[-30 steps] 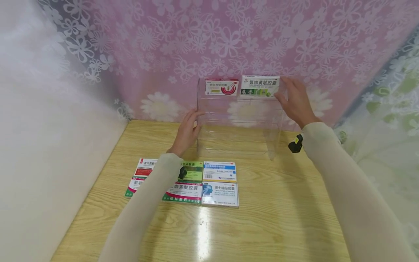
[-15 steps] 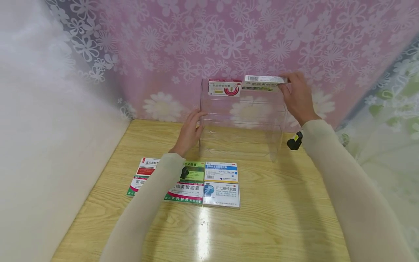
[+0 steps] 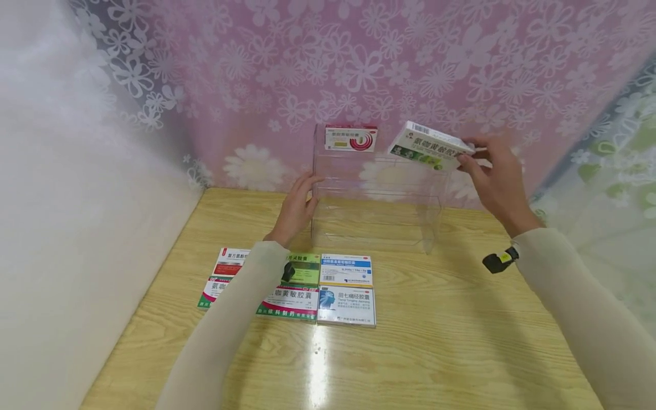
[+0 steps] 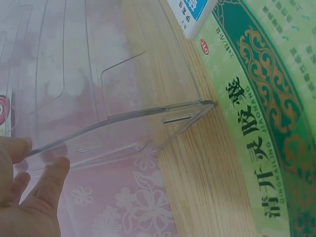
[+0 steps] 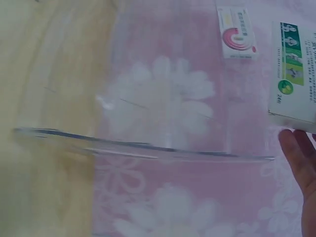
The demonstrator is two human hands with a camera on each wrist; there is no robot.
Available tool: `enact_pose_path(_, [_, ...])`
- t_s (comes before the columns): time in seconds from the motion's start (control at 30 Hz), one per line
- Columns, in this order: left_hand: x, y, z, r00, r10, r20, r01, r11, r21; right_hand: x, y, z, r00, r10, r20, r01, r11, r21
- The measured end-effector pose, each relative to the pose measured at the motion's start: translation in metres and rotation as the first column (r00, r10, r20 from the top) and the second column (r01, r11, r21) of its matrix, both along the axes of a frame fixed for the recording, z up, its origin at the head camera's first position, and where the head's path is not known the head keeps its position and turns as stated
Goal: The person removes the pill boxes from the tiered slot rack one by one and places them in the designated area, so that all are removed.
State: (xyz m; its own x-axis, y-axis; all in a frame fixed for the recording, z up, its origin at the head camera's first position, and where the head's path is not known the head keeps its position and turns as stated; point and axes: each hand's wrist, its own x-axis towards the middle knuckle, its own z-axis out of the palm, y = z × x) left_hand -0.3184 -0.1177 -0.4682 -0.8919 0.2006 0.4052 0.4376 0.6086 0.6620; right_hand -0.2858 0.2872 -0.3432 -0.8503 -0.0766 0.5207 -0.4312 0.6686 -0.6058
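A clear acrylic display rack [image 3: 376,213] with stepped tiers stands on the table. My left hand [image 3: 297,208] holds its left side panel, thumb and fingers on either side of the edge in the left wrist view. My right hand [image 3: 499,179] pinches a white and green medicine box [image 3: 427,147] by its right end. That box is tilted, raised in front of the rack's top right. On the top tier at the left sits a red and white medicine box [image 3: 351,139]. In the right wrist view, the held box [image 5: 294,74] appears beyond the fingertips, partly cut off by the frame.
Several medicine boxes lie flat in two rows at the front left, including a blue and white box [image 3: 345,269], a white box with a blue head picture [image 3: 346,306] and a green box [image 3: 306,269]. My left sleeve covers part of them. A floral curtain [image 3: 359,62] hangs behind.
My right hand has lifted the white and green box off the rack's top tier, tilted it and drawn it right and nearer. The left hand has stayed on the rack.
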Motion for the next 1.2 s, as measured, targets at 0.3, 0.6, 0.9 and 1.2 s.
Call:
enact_pose_path(0.3, [0.002,-0.002,-0.002,1.0,-0.018,0.022,0.017,0.999,0.05,0.039,0.036,-0.078,0.936,0.201,0.288,-0.184,0.979,-0.086])
enact_pose_path(0.6, [0.0,-0.001,-0.003,1.0,-0.02,-0.001,0.02,0.999,0.04,0.072,0.04,-0.137,0.733,0.293,0.614,-0.233,0.956,-0.178])
enact_pose_path(0.9, [0.0,-0.002,-0.004,1.0,-0.02,-0.023,0.021,0.999,0.025,0.072,0.026,-0.174,0.686,0.281,0.671,-0.241,0.958,-0.154])
enact_pose_path(1.2, [0.003,-0.001,-0.001,0.999,-0.016,0.028,0.015,0.999,0.039,0.068,0.015,-0.183,0.678,0.243,0.694,-0.209,0.969,-0.135])
